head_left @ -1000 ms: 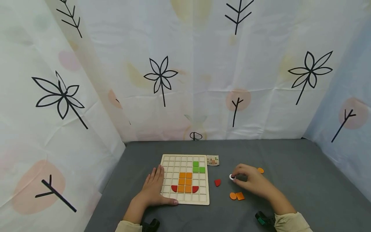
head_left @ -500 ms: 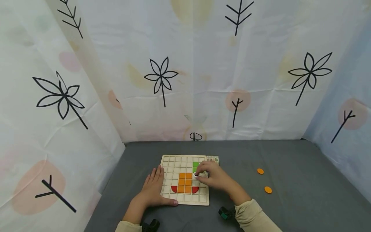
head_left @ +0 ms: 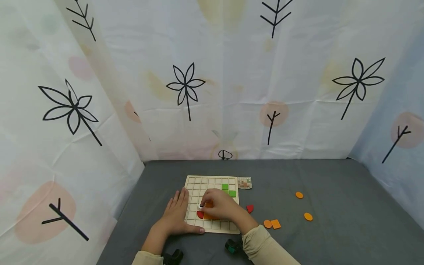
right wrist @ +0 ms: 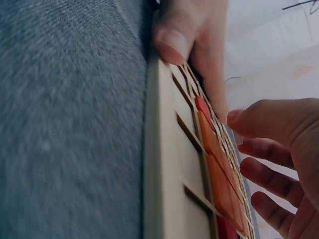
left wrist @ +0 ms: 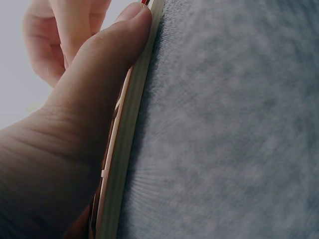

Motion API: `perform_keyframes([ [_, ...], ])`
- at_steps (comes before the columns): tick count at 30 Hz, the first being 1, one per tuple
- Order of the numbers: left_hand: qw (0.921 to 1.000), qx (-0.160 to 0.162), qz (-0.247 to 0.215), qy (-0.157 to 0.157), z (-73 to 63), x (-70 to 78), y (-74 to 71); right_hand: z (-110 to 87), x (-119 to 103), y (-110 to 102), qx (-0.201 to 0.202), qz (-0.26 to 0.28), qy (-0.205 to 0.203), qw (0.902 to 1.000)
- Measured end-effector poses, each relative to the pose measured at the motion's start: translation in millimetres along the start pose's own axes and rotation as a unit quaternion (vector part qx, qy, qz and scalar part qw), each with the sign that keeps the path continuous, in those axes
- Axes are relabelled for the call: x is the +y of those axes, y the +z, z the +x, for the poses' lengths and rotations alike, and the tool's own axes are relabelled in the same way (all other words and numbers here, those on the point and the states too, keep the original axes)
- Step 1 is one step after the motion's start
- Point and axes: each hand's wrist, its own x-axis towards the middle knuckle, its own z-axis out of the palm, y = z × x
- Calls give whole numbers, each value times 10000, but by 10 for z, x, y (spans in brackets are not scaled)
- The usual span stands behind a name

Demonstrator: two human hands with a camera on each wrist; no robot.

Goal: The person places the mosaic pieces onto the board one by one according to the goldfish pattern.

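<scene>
My left hand (head_left: 177, 217) lies with straight fingers along the left side of a wooden grid board (head_left: 195, 186), its thumb resting on the front edge. In the left wrist view that thumb (left wrist: 104, 50) touches the board's rim. Over the board, my right hand (head_left: 221, 204) pinches a small round white piece with a dark spot (head_left: 200, 207) between thumb and fingertips. It is just above a red quarter-round piece (head_left: 200, 215), left of the orange squares (head_left: 211, 217). The hand partly covers these squares. Green squares (head_left: 225, 186) sit at the board's upper right.
A small pattern card (head_left: 244, 183) lies beside the board's upper right corner. Right of the board are a loose red piece (head_left: 250, 208), an orange disc (head_left: 267, 223), an orange square (head_left: 275, 224) and two orange ovals (head_left: 308, 216). A patterned cloth (head_left: 298, 140) hangs behind the grey table.
My right hand has carried the white piece from the table at the right, leftward across the board to the left of the orange squares. The left hand keeps its place.
</scene>
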Motion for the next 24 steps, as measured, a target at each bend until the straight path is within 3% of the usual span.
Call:
perform_keyframes([
  [9,10000,-45,-45,2,-1,21,-19,76,-4,88,-204,-475,243,9984],
  [16,10000,-8,-34,20,-7,20,-28,95,-31,74,-203,-681,56,9975],
  [24,10000,-22,-30,-13,-1,18,-16,76,-27,62,-280,-381,197,9987],
])
